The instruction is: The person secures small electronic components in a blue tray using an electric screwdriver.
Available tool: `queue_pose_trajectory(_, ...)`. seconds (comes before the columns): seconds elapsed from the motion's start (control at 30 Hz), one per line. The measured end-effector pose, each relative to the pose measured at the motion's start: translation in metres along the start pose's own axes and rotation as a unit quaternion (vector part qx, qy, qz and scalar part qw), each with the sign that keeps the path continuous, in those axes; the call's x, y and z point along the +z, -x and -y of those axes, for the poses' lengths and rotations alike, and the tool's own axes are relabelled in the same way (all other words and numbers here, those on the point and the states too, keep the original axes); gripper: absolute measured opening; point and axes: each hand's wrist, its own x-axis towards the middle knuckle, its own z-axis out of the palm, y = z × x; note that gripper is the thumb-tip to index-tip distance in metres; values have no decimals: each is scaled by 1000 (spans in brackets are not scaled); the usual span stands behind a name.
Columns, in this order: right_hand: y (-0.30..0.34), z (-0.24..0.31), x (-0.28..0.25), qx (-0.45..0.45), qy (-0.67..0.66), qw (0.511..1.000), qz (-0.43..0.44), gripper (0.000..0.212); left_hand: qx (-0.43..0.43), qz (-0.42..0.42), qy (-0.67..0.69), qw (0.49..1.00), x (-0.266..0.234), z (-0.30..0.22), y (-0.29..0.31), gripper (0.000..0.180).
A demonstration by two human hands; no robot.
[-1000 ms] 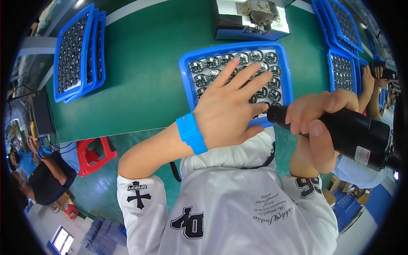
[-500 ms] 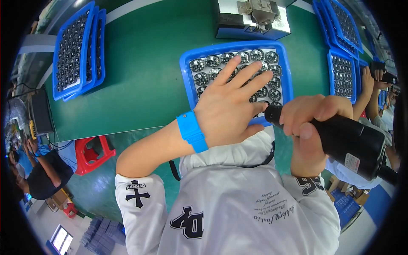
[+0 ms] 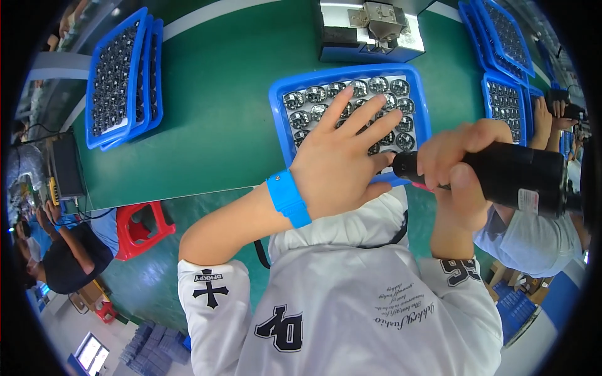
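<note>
My left hand [image 3: 338, 160], with a blue wristband [image 3: 288, 198], lies palm down over the near part of a blue tray [image 3: 280, 113], its fingers stretched and spread. Under and around those fingers are rows of small, round, shiny black-and-silver parts [image 3: 316, 94] on a white liner. My right hand [image 3: 461, 160] is wrapped round a black electric screwdriver [image 3: 517, 178], held nearly level. Its narrow tip end [image 3: 404, 165] points left at the tray's near right corner, close to my left fingertips. Whether the tip touches a part is hidden.
A metal fixture on a white and black box [image 3: 382, 28] stands just beyond the tray. Stacked blue trays of similar parts are at the far left [image 3: 135, 81] and far right [image 3: 505, 106] of the green table [image 3: 213, 113]. A red stool [image 3: 141, 229] and co-workers flank me.
The back end of the electric screwdriver has risen, bringing it closer to level, and my right hand has shifted with it. My left hand stays spread over the tray.
</note>
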Motion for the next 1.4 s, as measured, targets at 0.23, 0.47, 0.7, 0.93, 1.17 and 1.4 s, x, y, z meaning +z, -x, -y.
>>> queue_pose_trajectory(0.23, -19, 16, -28, -56, -130, 989, 33, 92, -3, 2, -1, 1000, -3, -3, 2, 36)
queue_pose_trajectory(0.47, -38, 42, -57, -56, -178, 981, 52, 104, 21, 4, -15, 1000, -8, -11, -4, 36)
queue_pose_trajectory(0.7, -27, 34, -80, -53, -231, 970, 51, 84, -41, -145, -53, 987, -12, -2, -21, 38)
queue_pose_trajectory(0.93, 4, 14, -92, -32, -281, 959, 2, 90, -28, -134, -83, 987, -4, 4, -59, 20)
queue_pose_trajectory(1.17, 22, 12, -106, -4, -258, 966, -24, 93, -34, -108, -125, 986, 0, 6, -70, 12)
queue_pose_trajectory(1.4, 26, 10, -107, 15, -260, 965, -31, 95, -52, -93, -165, 981, -2, 4, -64, 15)
